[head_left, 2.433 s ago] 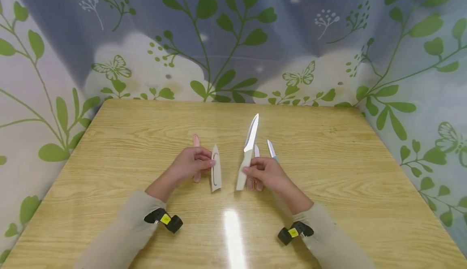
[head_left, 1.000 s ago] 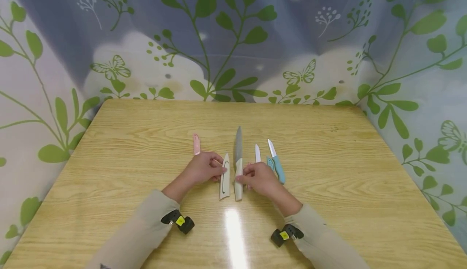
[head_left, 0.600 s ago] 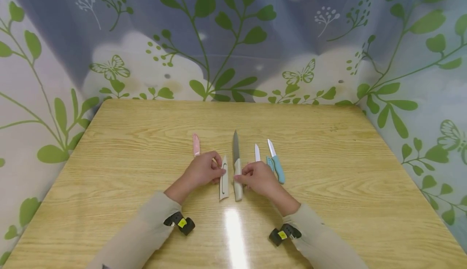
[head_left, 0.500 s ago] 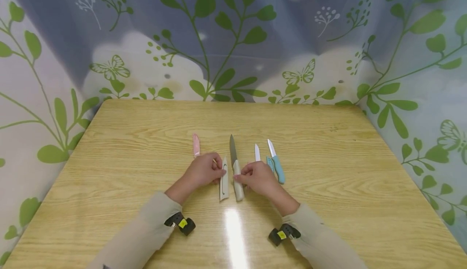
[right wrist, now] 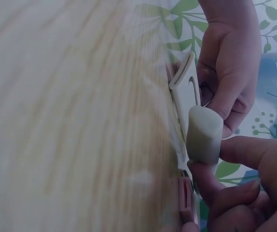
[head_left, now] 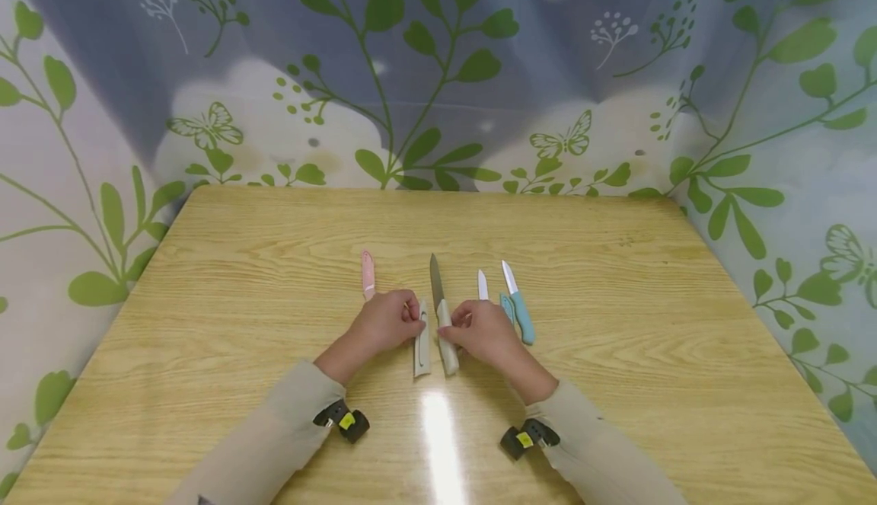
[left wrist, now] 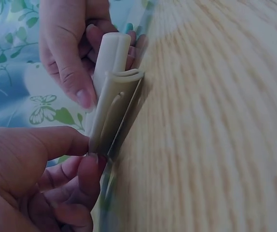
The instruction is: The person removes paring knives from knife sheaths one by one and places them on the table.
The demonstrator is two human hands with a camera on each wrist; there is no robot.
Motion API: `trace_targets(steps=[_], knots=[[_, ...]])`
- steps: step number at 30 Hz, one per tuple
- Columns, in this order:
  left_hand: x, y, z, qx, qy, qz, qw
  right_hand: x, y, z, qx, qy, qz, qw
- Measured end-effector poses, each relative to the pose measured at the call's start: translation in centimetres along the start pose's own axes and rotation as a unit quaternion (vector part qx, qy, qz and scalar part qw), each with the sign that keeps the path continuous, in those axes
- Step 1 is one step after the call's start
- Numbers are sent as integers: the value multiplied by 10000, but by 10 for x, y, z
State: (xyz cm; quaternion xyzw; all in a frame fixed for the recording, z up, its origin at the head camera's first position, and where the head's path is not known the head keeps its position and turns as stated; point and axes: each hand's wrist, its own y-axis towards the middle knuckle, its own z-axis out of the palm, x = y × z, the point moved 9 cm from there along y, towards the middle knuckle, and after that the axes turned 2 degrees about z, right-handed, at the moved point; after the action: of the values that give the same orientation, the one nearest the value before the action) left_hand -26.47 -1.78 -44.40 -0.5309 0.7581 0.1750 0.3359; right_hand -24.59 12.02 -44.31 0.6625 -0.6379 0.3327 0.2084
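Observation:
My left hand [head_left: 384, 322] pinches a cream knife sheath [head_left: 422, 349] between thumb and fingers. The sheath's open end faces the near side, and the left wrist view shows its slot and curved mouth close over the table. A cream-handled kitchen knife [head_left: 438, 284] is pinched at its handle [right wrist: 205, 135] by my right hand [head_left: 485, 330]. Its blade points to the far side, tilted a little left. Sheath and knife lie side by side with a narrow gap. Left of the sheath is a pink piece [head_left: 368, 269], partly hidden behind my left hand.
Right of my right hand lie a blue-handled knife [head_left: 524, 318] and a blue sheath [head_left: 507, 307]. A bare blade [head_left: 483, 286] shows behind that hand, its handle hidden. The wooden table [head_left: 274, 238] ends at a leaf-patterned curtain [head_left: 425, 71].
Both hands have come closer together, lowering the knife and sheath toward the table. The knife's tip has swung from pointing right to pointing slightly left. Both stay held.

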Motion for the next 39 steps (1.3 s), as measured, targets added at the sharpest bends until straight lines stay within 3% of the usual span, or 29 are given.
trace_targets(steps=[9, 14, 19, 32, 39], knots=[[-8, -2, -4, -388, 531, 388, 9971, 9, -3, -1, -105, -492, -244, 9984], [-18, -5, -6, -692, 1210, 745, 9874, 14, -4, 1, -103, -866, -399, 9954], [-26, -7, -4, -749, 1648, 1011, 9783, 16, -4, 3, -98, -1163, -404, 9923], [-26, -4, 6, -370, 2076, 750, 9746, 17, -3, 6, -115, -1850, -469, 9816], [-32, -15, 3, -505, 2513, 860, 9628, 22, -5, 6, -92, -1981, -492, 9789]])
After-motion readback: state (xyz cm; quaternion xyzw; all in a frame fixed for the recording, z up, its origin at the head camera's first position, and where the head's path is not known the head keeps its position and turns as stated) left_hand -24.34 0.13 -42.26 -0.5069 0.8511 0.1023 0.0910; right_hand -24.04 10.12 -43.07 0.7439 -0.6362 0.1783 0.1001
